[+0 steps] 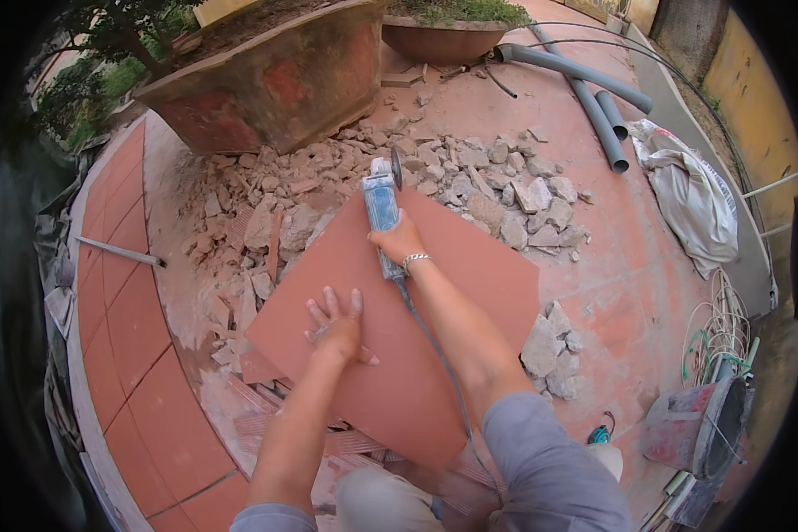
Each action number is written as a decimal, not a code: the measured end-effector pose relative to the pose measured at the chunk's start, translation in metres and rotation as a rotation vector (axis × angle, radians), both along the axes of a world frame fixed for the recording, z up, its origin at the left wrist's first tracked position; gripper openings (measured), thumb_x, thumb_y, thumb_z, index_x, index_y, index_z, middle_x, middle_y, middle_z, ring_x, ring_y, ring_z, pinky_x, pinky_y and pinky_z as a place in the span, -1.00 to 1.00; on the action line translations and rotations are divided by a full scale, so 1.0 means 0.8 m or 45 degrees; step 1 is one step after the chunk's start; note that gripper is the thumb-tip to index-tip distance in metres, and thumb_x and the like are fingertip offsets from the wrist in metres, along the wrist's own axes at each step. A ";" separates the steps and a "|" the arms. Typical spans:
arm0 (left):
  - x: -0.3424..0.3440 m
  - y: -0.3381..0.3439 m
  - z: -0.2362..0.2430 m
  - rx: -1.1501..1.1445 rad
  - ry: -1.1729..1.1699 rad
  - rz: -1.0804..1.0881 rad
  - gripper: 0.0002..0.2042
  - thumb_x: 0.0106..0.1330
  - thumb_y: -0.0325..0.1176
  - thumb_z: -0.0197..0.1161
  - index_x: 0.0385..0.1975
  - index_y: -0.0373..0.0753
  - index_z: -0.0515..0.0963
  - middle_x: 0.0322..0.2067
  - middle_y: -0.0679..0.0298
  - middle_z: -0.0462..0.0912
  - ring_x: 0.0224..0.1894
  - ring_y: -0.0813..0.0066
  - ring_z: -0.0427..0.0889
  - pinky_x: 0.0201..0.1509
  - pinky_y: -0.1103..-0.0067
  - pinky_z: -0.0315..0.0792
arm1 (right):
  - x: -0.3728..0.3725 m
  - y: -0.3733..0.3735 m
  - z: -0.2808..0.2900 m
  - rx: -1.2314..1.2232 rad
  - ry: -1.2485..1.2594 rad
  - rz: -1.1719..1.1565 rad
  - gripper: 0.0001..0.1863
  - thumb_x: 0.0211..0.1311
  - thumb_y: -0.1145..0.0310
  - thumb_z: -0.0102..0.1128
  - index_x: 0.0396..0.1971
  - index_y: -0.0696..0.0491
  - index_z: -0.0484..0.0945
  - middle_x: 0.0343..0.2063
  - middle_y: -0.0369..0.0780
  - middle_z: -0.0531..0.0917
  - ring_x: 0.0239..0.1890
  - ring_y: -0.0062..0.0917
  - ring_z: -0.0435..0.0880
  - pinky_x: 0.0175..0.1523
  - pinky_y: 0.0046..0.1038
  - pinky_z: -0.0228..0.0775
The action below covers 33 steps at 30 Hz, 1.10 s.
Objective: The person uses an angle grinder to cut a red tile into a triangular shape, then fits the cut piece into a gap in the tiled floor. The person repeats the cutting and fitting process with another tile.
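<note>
A large square terracotta tile point(399, 346) lies in front of me, its far part over a heap of rubble. My left hand point(337, 330) rests on the tile's left part with fingers spread. In my right hand point(399, 241) is a blue angle grinder point(381, 202), gripped round its body. The grinder's thin dark disc point(396, 168) stands upright near the tile's far corner; whether it touches the tile I cannot tell. A grey power cord point(439, 350) runs from the grinder back across the tile and past my right arm.
Broken concrete point(496, 204) is heaped beyond the tile. A big planter point(275, 89) stands behind it. Grey pipes point(594, 120) and a white sack point(687, 191) lie at the right. A dirty bucket point(683, 426) sits near right. Laid tiles point(120, 310) line the left, with a metal rod point(120, 251).
</note>
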<state>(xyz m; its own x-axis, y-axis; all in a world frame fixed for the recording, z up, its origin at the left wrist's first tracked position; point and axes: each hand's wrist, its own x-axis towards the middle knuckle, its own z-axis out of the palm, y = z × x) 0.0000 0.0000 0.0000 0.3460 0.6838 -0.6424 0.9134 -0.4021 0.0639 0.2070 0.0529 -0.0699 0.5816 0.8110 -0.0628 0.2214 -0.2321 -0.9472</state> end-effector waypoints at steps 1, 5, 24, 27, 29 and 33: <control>0.000 0.001 -0.003 -0.005 0.010 0.004 0.44 -0.17 -0.13 0.81 0.68 0.19 -0.22 0.66 -0.05 -0.52 0.64 -0.41 -0.48 0.50 -0.37 0.05 | 0.000 0.005 -0.004 0.016 0.018 -0.009 -0.31 -0.03 0.20 0.55 0.08 0.25 0.52 -0.07 0.04 0.76 0.01 -0.20 0.79 0.15 -0.26 0.59; 0.001 0.000 -0.009 -0.007 0.023 0.017 0.45 -0.19 -0.12 0.82 0.68 0.21 -0.22 0.65 -0.06 -0.55 0.64 -0.42 -0.48 0.51 -0.36 0.07 | 0.006 0.014 -0.014 -0.041 -0.025 -0.045 -0.34 -0.06 0.20 0.56 0.01 0.26 0.53 -0.16 0.02 0.78 -0.07 -0.22 0.81 0.06 -0.28 0.62; 0.000 -0.001 -0.013 -0.007 0.029 0.022 0.47 -0.21 -0.15 0.82 0.68 0.21 -0.25 0.65 -0.05 -0.55 0.63 -0.43 -0.50 0.50 -0.38 0.08 | 0.011 0.032 -0.027 -0.075 -0.035 -0.048 -0.25 -0.10 0.17 0.55 0.06 0.32 0.51 -0.11 0.11 0.76 -0.02 -0.12 0.79 0.10 -0.25 0.61; 0.000 -0.001 -0.013 0.001 0.031 0.016 0.49 -0.23 -0.15 0.83 0.68 0.20 -0.25 0.65 -0.07 -0.55 0.63 -0.43 -0.49 0.49 -0.37 0.10 | 0.014 0.026 -0.018 -0.116 0.019 0.004 -0.11 -0.11 0.14 0.51 0.21 0.38 0.45 0.01 0.22 0.72 0.10 0.00 0.75 0.20 -0.21 0.58; 0.001 -0.001 -0.014 0.009 0.043 0.011 0.51 -0.26 -0.15 0.83 0.68 0.16 -0.26 0.64 -0.11 -0.56 0.63 -0.43 -0.48 0.48 -0.36 0.15 | 0.015 0.025 -0.012 -0.126 0.045 0.023 -0.13 -0.11 0.14 0.51 0.19 0.37 0.46 0.00 0.21 0.72 0.10 -0.01 0.75 0.19 -0.21 0.58; 0.001 0.000 -0.013 0.005 0.033 0.005 0.51 -0.27 -0.16 0.84 0.68 0.15 -0.26 0.64 -0.12 -0.55 0.63 -0.44 -0.48 0.47 -0.37 0.16 | 0.014 0.025 -0.009 -0.128 0.049 -0.004 -0.19 -0.11 0.16 0.52 0.13 0.35 0.49 -0.02 0.19 0.73 0.08 -0.02 0.76 0.18 -0.21 0.59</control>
<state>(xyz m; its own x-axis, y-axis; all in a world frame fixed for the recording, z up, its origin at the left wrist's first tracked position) 0.0008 0.0001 -0.0103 0.3265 0.6878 -0.6483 0.9163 -0.3987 0.0384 0.2183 0.0730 -0.0770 0.5798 0.7977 -0.1658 0.1847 -0.3268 -0.9269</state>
